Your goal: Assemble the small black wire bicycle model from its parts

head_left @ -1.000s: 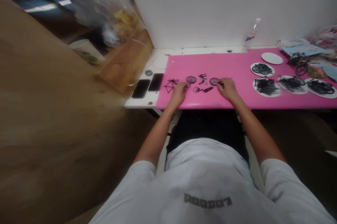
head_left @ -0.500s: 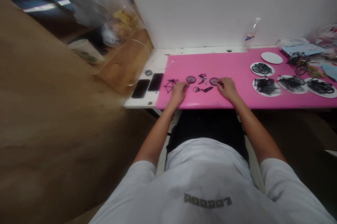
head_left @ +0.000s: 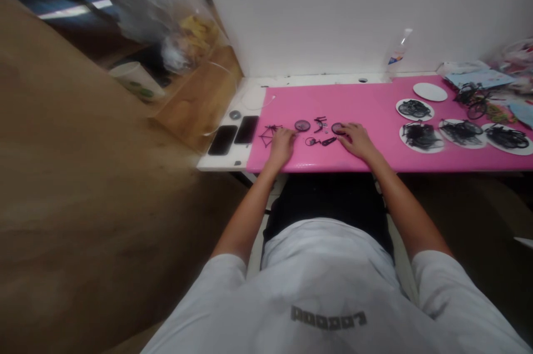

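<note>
My left hand (head_left: pixel 283 145) rests on the pink mat (head_left: pixel 358 100), fingers loosely extended, beside a small black model bicycle frame (head_left: pixel 267 135). Just past its fingertips lies a small spoked wheel (head_left: pixel 302 126). My right hand (head_left: pixel 357 140) has its fingers apart at the edge of a second wheel (head_left: pixel 337 128), partly covering it; whether they press on it I cannot tell. Between my hands lie a black fork-like part (head_left: pixel 320 124), a thin ring-shaped part (head_left: pixel 310 142) and a flat black piece (head_left: pixel 328 142).
White plates of black parts, one being a plate (head_left: pixel 433 146) at the front, stand to the right beside a bare plate (head_left: pixel 430 91). Behind are a clear bottle (head_left: pixel 398 51) and an assembled model bicycle (head_left: pixel 474 101). Two dark phones (head_left: pixel 222 140) lie at the left edge.
My right hand has shifted slightly left and its fingers have spread from a closer pinch beside the wheel. My left hand has barely moved.
</note>
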`<state>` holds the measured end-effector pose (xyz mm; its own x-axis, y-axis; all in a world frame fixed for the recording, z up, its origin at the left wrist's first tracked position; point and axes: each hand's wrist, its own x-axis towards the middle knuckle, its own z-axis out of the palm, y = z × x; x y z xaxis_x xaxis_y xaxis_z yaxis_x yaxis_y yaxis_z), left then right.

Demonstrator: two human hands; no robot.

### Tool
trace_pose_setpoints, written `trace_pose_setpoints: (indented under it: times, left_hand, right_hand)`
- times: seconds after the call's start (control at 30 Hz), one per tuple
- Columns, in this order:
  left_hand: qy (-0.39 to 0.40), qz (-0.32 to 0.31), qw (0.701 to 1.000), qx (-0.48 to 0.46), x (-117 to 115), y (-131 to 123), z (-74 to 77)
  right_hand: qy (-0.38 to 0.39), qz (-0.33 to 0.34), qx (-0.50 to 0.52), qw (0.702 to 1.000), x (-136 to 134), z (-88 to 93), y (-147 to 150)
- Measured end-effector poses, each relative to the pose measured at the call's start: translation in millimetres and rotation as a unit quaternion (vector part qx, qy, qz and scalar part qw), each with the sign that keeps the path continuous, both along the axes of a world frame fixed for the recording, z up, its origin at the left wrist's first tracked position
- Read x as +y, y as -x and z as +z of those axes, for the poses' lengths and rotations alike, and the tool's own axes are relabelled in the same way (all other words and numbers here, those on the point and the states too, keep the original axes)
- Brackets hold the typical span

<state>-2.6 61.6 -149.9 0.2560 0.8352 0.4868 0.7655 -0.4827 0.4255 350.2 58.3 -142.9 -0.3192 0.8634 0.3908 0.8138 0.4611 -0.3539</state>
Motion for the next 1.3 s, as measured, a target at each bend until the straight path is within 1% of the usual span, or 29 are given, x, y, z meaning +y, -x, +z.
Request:
trace_pose_setpoints:
  times: [0.17, 0.33, 0.43, 0.57, 0.67, 0.77, 0.87, 1.0, 1.07, 1.13, 1.2, 1.3]
  left_hand:
    - [0.002, 0.006, 1.0, 0.005, 0, -2, 0.0]
    - [-0.004, 0.013, 1.0, 0.005, -3, -3, 2.0]
    - [0.0, 0.015, 1.0, 0.013, -3, -3, 2.3]
    - [-0.002, 0.02, 1.0, 0.022, -2, -3, 1.5]
    - [-0.001, 0.025, 0.999, 0.024, -3, -4, 1.4]
    - [0.001, 0.027, 0.999, 0.03, -3, -4, 1.1]
    - [0.006, 0.03, 0.999, 0.036, -2, -4, 0.5]
    - [0.012, 0.04, 0.998, 0.046, -1, -4, 0.6]
    - [0.012, 0.042, 0.998, 0.044, -1, -4, 0.7]
    - [0.011, 0.041, 0.998, 0.04, -1, -4, 0.4]
    - [0.011, 0.04, 0.999, 0.036, 0, -3, -0.3]
    - [0.009, 0.036, 0.999, 0.029, 0, -3, -1.3]
  right_hand:
    - [0.017, -0.017, -0.007, 1.0, 7, -3.7, -2]
    - [-0.001, -0.019, 0.004, 1.0, 6, -3.5, -1]
    - [-0.017, -0.034, 0.008, 0.999, 3, 0.3, 0]
    - [-0.021, -0.043, 0.006, 0.999, 4, 10.5, 3]
    - [-0.004, -0.024, -0.006, 1.0, 8, 19.1, 15]
    - [0.011, 0.002, -0.03, 0.999, 12, 25.2, 37]
    - [0.028, 0.034, -0.056, 0.997, 18, 28.1, 59]
    - [0.037, 0.048, -0.089, 0.994, 30, 28.5, 79]
    - [0.045, 0.056, -0.109, 0.991, 36, 28.4, 83]
    - [0.051, 0.048, -0.116, 0.991, 40, 28.4, 84]
    - [0.049, 0.027, -0.106, 0.993, 44, 28.2, 82]
    - [0.033, 0.0, -0.066, 0.997, 51, 25.8, 74]
